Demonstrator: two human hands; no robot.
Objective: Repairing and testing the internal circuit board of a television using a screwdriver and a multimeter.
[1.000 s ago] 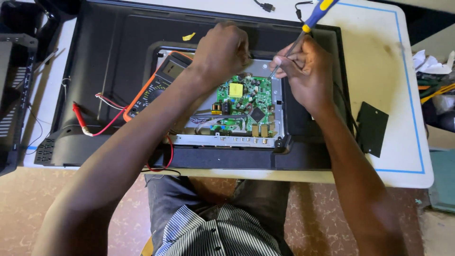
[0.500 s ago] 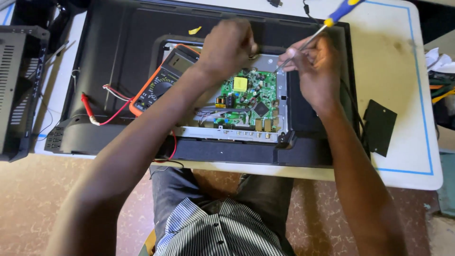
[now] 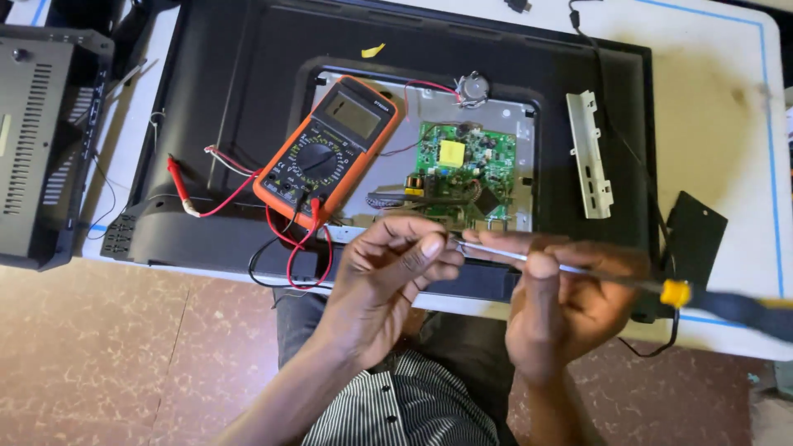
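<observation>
My right hand (image 3: 570,301) grips a long screwdriver (image 3: 578,268) with a yellow and black handle, its shaft pointing left. My left hand (image 3: 388,277) pinches at the tip of that shaft with thumb and fingers; whether something small sits between them I cannot tell. Both hands hover at the near edge of a black television (image 3: 239,99) lying face down. Its open back shows a green circuit board (image 3: 462,169) on a metal plate. An orange multimeter (image 3: 326,153) lies left of the board, red and black leads (image 3: 289,239) trailing from it.
A white metal bracket (image 3: 588,157) lies on the television's right side. A black cover piece (image 3: 694,235) rests on the white table (image 3: 719,107) at the right. A grey vented box (image 3: 41,140) stands at the left. Brown tiled floor (image 3: 124,363) lies below.
Both hands have pulled back from the circuit board toward me, to the television's near edge. The screwdriver has swung from pointing up-right to lying nearly level. The bracket now lies uncovered.
</observation>
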